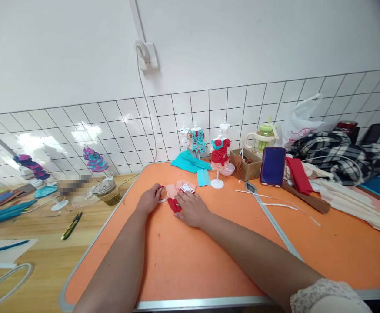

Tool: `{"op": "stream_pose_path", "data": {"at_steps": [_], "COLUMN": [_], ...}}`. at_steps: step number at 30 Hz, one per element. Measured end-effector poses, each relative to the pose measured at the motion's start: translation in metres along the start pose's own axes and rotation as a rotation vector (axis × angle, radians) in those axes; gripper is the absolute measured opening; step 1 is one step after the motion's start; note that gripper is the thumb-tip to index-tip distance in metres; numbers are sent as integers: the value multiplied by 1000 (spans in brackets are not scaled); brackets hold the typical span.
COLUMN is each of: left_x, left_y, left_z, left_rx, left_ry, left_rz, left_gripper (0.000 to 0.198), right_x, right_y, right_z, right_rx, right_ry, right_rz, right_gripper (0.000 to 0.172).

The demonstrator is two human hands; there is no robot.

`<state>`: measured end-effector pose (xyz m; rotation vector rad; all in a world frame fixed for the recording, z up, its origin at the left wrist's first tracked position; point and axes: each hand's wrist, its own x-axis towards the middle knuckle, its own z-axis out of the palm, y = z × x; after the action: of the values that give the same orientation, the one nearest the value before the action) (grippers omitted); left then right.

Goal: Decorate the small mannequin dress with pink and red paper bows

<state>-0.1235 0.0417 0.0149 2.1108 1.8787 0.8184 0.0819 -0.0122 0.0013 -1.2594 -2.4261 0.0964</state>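
Both my hands are over the middle of the orange table. My left hand (149, 200) is closed, fingertips together beside a thin white loop (163, 199); a small red bit shows at the tips, too small to name. My right hand (191, 209) lies flat, fingers stretched out. It rests by a small white card with a red edge (187, 188) and on red material (173, 205). Pale pink crinkled pieces (171, 191) lie between the hands. My right palm and fingers hide part of the red material.
Behind stand small dress-form figures, one in red ruffles (220, 154), near turquoise sheets (190, 162). To the right are a brown box (246, 165), a phone (273, 166), scissors-like grey handle (250, 187) and white strips (279, 205). A cutter (71, 226) and glass jar (106, 192) lie left.
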Motion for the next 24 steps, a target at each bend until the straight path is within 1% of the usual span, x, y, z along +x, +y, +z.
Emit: {"op": "stream_pose_path", "data": {"at_steps": [2, 4, 6, 9, 11, 12, 13, 14, 15, 18, 20, 22, 24], "left_x": [1, 4, 9, 12, 12, 11, 10, 8, 7, 5, 5, 5, 6], "left_y": [-3, -5, -8, -11, -13, -13, -13, -12, -10, -2, 1, 2, 1], "left_z": [9, 16, 21, 22, 18, 15, 13, 12, 13, 20, 26, 28, 24], "left_rx": [36, 64, 76, 60, 44, 21, -16, -67, -122, -249, -284, -330, -375], "left_ry": [-18, -9, 22, 133, 251, 304, 333, 331, 298, 94, 2, -4, 61], "left_rz": [17, 12, -16, -96, -165, -184, -180, -152, -108, 27, 52, 48, 29], "left_gripper": [21, 19, 21, 23, 31, 37, 41, 43, 41, 29, 28, 30, 32], "right_x": [5, 6, 6, 4, 5, 5, 5, 6, 6, 3, -2, -7, -11], "right_y": [-2, -2, -2, 0, 0, 0, 0, 0, 0, 1, 4, 8, 12], "right_z": [9, 14, 17, 18, 18, 19, 19, 18, 18, 13, 6, -2, -9], "right_rx": [0, -5, -9, -13, -23, -29, -32, -33, -31, 31, 113, 157, 132], "right_ry": [-2, -11, -13, -16, -25, -34, -43, -51, -55, -56, -39, -31, -76], "right_rz": [17, 16, 17, 25, 21, 18, 17, 16, 18, 27, 19, 25, 85], "right_gripper": [51, 47, 49, 51, 46, 45, 44, 45, 45, 45, 45, 43, 36]}}
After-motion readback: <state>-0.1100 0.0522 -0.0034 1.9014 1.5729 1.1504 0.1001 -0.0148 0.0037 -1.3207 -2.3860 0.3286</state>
